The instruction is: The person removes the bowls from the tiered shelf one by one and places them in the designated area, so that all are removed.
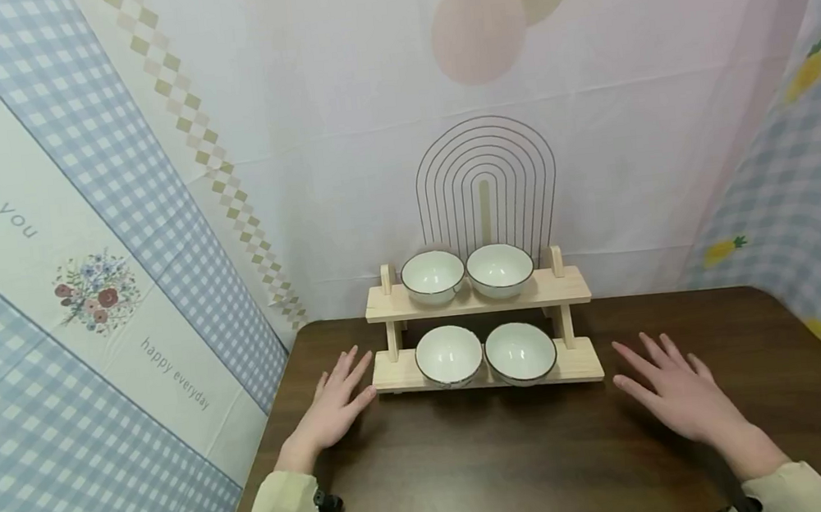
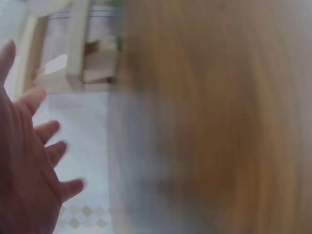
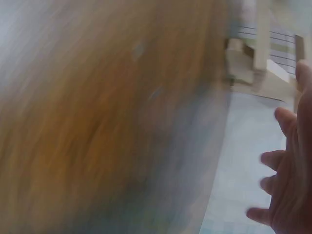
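A two-tier light wooden rack (image 1: pixel 392 377) stands at the back of the dark table. On its upper shelf sit two white dark-rimmed bowls, an upper left bowl (image 1: pixel 433 277) and an upper right bowl (image 1: pixel 500 270). The lower shelf bears two more, a lower left bowl (image 1: pixel 449 356) and a lower right bowl (image 1: pixel 520 352). Left of the rack, my left hand (image 1: pixel 332 408) has its fingers spread, close to the lower shelf's end. My right hand (image 1: pixel 676 391) is spread likewise, a little apart from the right end. Neither hand holds anything. Both wrist views are blurred.
The brown wooden table (image 1: pixel 491 471) extends toward me in front of the rack. Behind it hangs a pale patterned cloth (image 1: pixel 343 172). Checked cloths close off the sides, a blue-checked left cloth (image 1: pixel 92 113) and a pineapple-printed right cloth (image 1: pixel 783 195).
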`<act>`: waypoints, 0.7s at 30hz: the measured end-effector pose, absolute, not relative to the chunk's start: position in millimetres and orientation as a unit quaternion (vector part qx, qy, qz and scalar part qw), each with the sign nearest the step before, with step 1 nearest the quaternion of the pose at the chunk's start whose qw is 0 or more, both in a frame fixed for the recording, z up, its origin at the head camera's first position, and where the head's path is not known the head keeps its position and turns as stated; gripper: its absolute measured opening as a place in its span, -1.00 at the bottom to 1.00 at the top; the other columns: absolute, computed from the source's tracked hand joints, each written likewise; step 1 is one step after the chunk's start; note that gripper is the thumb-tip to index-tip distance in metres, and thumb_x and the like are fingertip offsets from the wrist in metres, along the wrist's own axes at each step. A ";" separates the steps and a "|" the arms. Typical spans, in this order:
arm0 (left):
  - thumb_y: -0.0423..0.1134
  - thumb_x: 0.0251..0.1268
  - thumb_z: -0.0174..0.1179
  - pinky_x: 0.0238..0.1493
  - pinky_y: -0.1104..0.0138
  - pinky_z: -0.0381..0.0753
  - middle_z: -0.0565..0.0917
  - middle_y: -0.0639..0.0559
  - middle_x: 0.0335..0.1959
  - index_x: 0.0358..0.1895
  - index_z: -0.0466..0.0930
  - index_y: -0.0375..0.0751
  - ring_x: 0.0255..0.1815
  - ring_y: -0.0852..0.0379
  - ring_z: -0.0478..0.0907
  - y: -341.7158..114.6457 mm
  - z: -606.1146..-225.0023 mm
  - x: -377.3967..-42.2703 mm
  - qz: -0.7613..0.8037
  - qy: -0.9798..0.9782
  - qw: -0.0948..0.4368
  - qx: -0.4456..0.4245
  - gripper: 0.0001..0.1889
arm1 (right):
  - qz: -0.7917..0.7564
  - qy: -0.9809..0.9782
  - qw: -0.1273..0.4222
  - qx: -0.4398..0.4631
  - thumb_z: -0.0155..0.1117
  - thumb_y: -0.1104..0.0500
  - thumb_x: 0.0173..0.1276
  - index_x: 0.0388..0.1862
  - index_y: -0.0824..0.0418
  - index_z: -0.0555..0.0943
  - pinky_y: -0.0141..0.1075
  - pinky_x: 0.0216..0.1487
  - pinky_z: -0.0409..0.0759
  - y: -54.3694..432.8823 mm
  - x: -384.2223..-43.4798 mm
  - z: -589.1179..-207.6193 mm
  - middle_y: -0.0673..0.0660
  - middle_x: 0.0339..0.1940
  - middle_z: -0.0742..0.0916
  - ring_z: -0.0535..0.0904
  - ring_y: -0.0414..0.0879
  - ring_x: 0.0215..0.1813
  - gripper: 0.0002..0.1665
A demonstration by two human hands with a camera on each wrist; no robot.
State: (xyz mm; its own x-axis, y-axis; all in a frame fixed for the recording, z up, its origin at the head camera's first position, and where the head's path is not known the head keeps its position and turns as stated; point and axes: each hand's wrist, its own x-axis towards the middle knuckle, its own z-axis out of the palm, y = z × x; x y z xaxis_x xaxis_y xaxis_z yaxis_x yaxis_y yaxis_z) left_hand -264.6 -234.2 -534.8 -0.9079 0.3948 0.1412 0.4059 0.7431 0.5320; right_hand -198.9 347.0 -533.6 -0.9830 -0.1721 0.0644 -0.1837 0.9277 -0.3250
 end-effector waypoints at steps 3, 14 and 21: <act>-0.04 0.70 0.13 0.58 -0.27 0.13 0.21 -0.27 0.69 0.69 0.24 -0.18 0.67 -0.29 0.16 -224.5 -536.9 -265.9 -0.383 -0.908 0.031 -0.166 -0.35 | 0.224 -0.971 0.035 0.076 -0.01 -0.34 0.71 0.73 0.13 0.26 0.54 0.36 0.19 337.1 -203.2 -527.9 0.51 0.61 0.35 0.18 0.56 0.59 -0.14; -0.28 0.68 0.16 -0.10 0.12 0.78 0.66 -0.42 0.14 0.50 0.42 -0.50 -0.05 -0.16 0.69 -185.6 -547.3 -269.2 -0.617 -0.786 0.036 0.002 -0.50 | 0.453 -0.891 0.013 0.016 0.05 -0.20 0.75 0.62 0.27 0.39 -0.07 0.04 0.70 272.7 -220.7 -509.1 0.20 -0.05 0.81 0.77 0.06 0.00 -0.26; -0.48 0.57 0.13 -0.20 0.16 0.80 0.64 -0.39 0.03 0.44 0.47 -0.53 -0.18 -0.17 0.72 -183.4 -553.5 -267.1 -0.649 -0.761 0.027 0.002 -0.55 | 0.529 -0.848 -0.038 0.006 0.11 -0.16 0.73 0.64 0.33 0.33 -0.24 -0.13 0.70 242.0 -227.4 -508.0 0.18 -0.18 0.79 0.71 -0.01 -0.17 -0.22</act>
State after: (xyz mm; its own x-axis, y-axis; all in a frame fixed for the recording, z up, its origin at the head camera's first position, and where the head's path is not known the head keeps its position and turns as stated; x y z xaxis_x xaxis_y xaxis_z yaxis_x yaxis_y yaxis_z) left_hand -267.1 -183.4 -553.5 -0.9986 -0.0375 0.0383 0.0319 0.1582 0.9869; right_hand -227.4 242.0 -508.0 -0.9970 -0.0505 -0.0591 0.0309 0.4397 -0.8976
